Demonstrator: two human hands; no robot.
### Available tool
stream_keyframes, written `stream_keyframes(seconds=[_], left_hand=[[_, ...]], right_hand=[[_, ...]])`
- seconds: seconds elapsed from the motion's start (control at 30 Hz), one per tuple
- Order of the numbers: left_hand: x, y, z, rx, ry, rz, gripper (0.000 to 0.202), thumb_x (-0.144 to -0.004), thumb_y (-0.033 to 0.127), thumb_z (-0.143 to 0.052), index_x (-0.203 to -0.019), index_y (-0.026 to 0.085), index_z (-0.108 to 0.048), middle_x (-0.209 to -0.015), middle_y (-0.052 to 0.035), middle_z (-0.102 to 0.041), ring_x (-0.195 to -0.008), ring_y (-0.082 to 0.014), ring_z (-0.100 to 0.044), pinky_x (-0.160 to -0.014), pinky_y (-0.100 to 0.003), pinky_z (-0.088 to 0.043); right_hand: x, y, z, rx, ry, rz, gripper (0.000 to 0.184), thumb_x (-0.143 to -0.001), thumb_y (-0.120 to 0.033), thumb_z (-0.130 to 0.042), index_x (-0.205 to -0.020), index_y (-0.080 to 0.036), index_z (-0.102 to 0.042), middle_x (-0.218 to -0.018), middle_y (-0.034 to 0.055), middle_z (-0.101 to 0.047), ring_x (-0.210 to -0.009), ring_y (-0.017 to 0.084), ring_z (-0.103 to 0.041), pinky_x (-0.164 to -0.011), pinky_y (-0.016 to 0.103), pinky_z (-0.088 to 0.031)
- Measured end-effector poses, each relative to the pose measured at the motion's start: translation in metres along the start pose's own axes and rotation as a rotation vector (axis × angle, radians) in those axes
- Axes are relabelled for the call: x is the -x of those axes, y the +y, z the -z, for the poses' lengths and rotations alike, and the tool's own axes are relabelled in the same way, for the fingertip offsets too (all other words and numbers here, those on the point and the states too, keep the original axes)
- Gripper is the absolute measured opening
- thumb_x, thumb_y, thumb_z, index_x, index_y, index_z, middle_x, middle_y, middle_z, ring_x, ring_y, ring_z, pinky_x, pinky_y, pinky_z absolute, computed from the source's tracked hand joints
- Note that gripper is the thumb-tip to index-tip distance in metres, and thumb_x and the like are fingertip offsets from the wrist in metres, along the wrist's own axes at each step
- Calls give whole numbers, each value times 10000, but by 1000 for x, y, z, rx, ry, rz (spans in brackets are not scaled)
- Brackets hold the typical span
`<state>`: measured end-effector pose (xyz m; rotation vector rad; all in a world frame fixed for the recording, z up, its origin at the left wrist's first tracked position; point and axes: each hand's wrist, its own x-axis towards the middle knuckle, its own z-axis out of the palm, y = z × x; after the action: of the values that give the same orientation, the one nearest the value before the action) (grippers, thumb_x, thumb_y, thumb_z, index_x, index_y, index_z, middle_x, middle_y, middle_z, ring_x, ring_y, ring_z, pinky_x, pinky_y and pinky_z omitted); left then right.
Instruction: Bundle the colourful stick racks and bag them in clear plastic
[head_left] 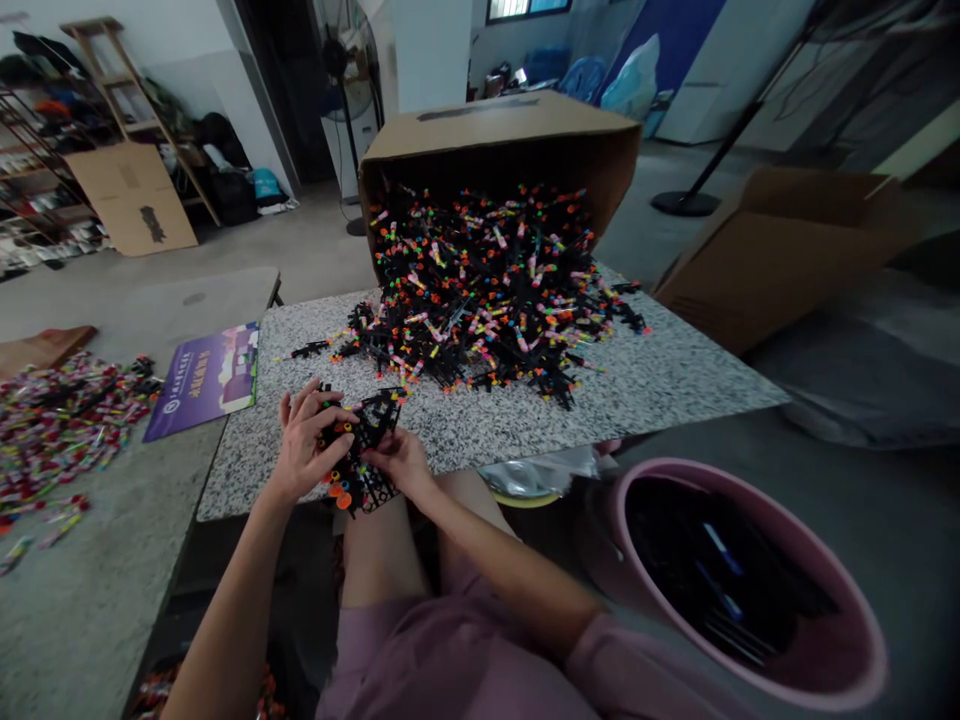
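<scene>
My left hand and my right hand both grip a black plastic moulded frame above the front edge of a speckled granite-look board. Round orange and neon pieces stay attached to the frame's lower part. My right fingers pinch its right side, while my left fingers curl around its left side. Beyond my hands, a large heap of similar black frames with neon pink, orange and green pieces lies on the board, spilling from a tipped cardboard box.
A pink bin with black frames and blue pieces stands at my lower right. To the left, a concrete-coloured table holds loose multicoloured pieces and a purple booklet. A flattened cardboard box lies right of the board, and a crumpled plastic bag sits below its front edge.
</scene>
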<state>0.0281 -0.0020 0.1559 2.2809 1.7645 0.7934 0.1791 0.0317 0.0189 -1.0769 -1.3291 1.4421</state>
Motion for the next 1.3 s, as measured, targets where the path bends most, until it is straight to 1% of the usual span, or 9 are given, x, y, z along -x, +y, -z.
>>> stream_keyframes(seconds=[0.13,0.4,0.6,0.7,0.83,0.97,1.1,1.2,1.3], left_hand=[[0,3,-2,-2,26,30,265,-834,423,-527,-947,275,-715,-1230,-58,-608,-1438,-310,-302,-1197,-555,-96],[2,5,-3,-4,63,18,269,-839,426,-519,-945,278,-717,-1227,-55,-614,-1429,-329,-318,-1191,-571,-100],[4,3,-5,3,88,1,281,-811,417,-532,-979,287,-716,-1241,-57,-611,-1431,-326,-320,-1191,-576,-93],[4,-2,-4,5,104,-17,247,-812,417,-546,-923,286,-724,-1198,-52,-626,-1416,-337,-341,-1191,-582,-97],[6,-13,4,-24,95,-11,225,-813,395,-551,-910,282,-719,-1185,-55,-629,-1410,-352,-348,-1183,-609,-111],[5,-19,9,-28,19,-10,250,-846,393,-509,-959,283,-704,-1270,-60,-600,-1445,-361,-292,-1175,-644,-72],[8,-14,11,-67,-33,6,297,-887,475,-496,-1024,296,-689,-1354,-64,-554,-1475,-367,-229,-1175,-655,-1],[11,-6,8,-137,-10,13,361,-824,563,-598,-1044,292,-693,-1405,-84,-512,-1480,-400,-201,-1171,-662,-6],[8,2,1,-151,38,45,390,-791,596,-626,-992,272,-709,-1369,-106,-535,-1445,-411,-282,-1158,-662,-103]], right_hand=[[-2,-6,9,22,118,-21,389,-601,-462,-787,-662,-203,-504,-567,-68,-516,-528,101,-448,-513,217,-358],[17,-28,1,706,23,62,197,-852,-327,-656,-984,-182,-634,-879,63,-713,-770,196,-638,-672,267,-447],[28,-47,-17,967,-191,70,194,-940,-237,-511,-1109,-175,-585,-1019,100,-714,-871,227,-680,-712,288,-451],[19,-57,-2,978,-289,43,225,-913,-256,-580,-1122,-175,-590,-986,80,-720,-853,220,-678,-680,273,-436],[-19,-68,22,947,-471,231,338,-817,-235,-712,-1141,-203,-623,-1004,35,-694,-892,193,-650,-715,245,-448],[-63,-68,5,1057,-342,265,288,-985,-272,-492,-1246,-232,-605,-1173,89,-626,-921,192,-630,-770,282,-495],[-77,-55,-4,1182,-281,234,285,-1007,-339,-445,-1134,-207,-664,-1232,120,-594,-1004,227,-608,-823,315,-521],[-57,-45,24,1211,-121,125,290,-996,-368,-473,-1094,-180,-670,-1305,137,-540,-1083,246,-581,-860,323,-518],[-25,-44,61,1178,-110,84,204,-929,-272,-593,-1106,-183,-645,-1257,117,-557,-1140,236,-556,-919,305,-489]])
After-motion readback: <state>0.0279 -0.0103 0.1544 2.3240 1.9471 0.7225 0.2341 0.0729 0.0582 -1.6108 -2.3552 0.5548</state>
